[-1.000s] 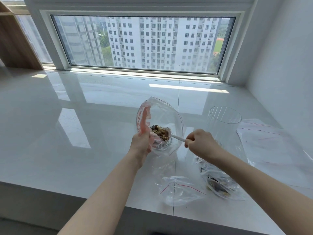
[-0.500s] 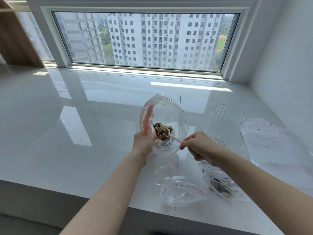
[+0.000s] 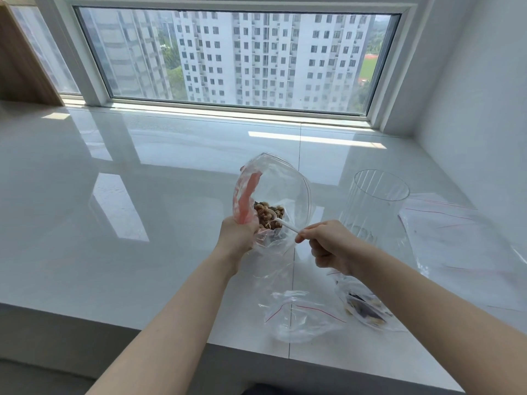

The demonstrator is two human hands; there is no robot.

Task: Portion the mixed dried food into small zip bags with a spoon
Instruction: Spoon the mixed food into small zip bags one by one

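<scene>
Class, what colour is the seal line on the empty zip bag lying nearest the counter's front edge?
Red, on the clear empty zip bag; the head view shows it.

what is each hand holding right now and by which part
The left hand grips the clear plastic bag of mixed dried food by its bunched side beside the food. The right hand pinches the small white plastic spoon by its handle end.

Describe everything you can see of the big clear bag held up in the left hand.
The big clear plastic bag is held off the white counter, mouth open toward the camera. The left hand grips its bunched lower part. Brown mixed dried food sits inside, and a small white plastic spoon reaches in.
</scene>
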